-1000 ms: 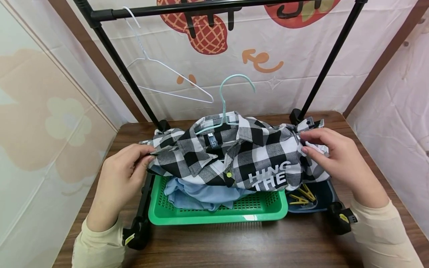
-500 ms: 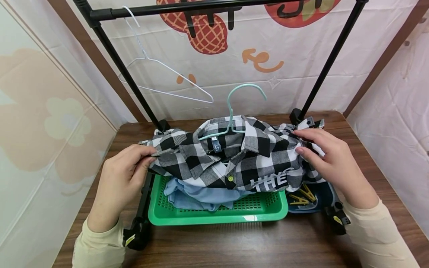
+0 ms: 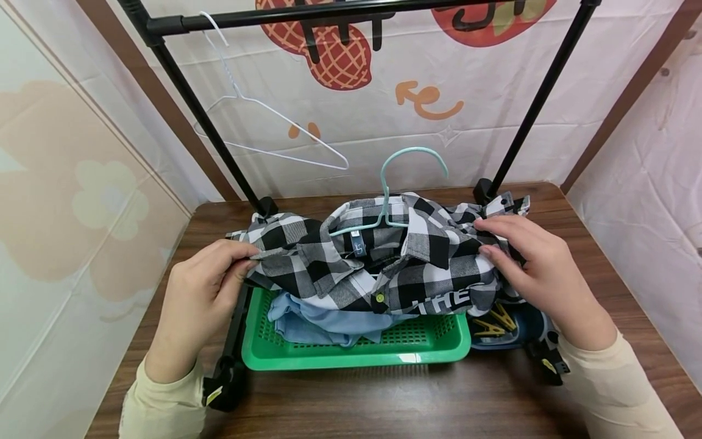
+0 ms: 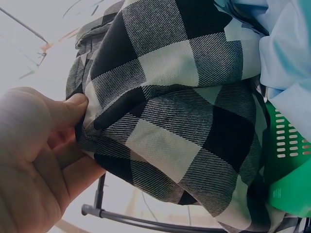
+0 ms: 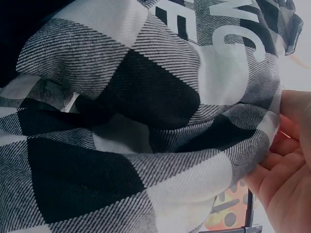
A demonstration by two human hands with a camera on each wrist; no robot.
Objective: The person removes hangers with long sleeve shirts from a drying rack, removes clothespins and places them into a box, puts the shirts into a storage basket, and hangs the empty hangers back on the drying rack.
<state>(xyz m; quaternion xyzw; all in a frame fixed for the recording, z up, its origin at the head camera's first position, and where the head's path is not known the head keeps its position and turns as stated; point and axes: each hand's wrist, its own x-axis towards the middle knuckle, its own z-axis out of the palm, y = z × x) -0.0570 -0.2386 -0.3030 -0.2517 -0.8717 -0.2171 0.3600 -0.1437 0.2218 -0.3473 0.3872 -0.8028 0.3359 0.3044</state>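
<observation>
A black, white and grey checked shirt lies spread over a green basket, with a mint-green hanger inside its collar. The hook rises out of the neck opening; most of the hanger's arms are hidden by cloth. My left hand pinches the left shoulder between thumb and fingers, and the left wrist view shows the checked cloth bunched there. On the other side my right hand pinches the right shoulder, seen also in the right wrist view beside the white lettering.
Light blue cloth lies in the basket under the shirt. A dark blue container with yellow clothespins stands at the right. Behind is a black rack, from which a white hanger hangs at the left.
The mint-green hanger has shifted right and lower, and the shirt's collar has moved the same way. My right hand has moved slightly left with the shoulder cloth; my left hand stays nearly still.
</observation>
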